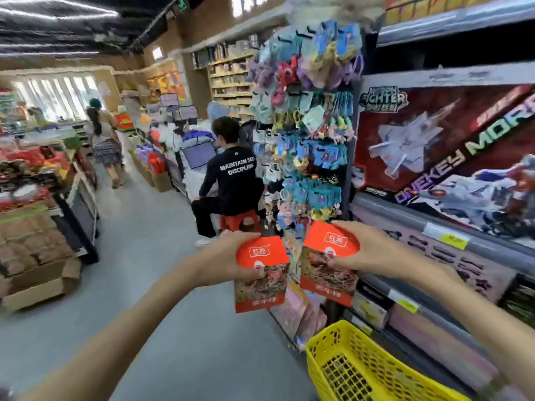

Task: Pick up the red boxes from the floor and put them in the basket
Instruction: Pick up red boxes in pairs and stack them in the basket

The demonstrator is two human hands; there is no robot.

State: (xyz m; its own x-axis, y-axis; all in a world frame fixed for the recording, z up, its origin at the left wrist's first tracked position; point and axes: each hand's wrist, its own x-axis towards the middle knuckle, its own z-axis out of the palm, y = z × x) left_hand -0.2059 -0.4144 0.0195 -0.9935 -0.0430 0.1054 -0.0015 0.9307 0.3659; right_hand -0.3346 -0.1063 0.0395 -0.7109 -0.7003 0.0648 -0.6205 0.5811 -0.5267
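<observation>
Hands held two red boxes up.
Left hand [231, 257] gripped left box [262, 274]; right hand [373, 250] gripped right box [330, 261], above yellow basket [362, 363].

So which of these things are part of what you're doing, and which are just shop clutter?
Part of the job:
- red box in the left hand
- red box in the right hand
- yellow basket, bottom right

Just around:
- rack of hanging trinkets
- big toy box on the shelf
- seated person on a red stool
- cardboard boxes, left
</observation>
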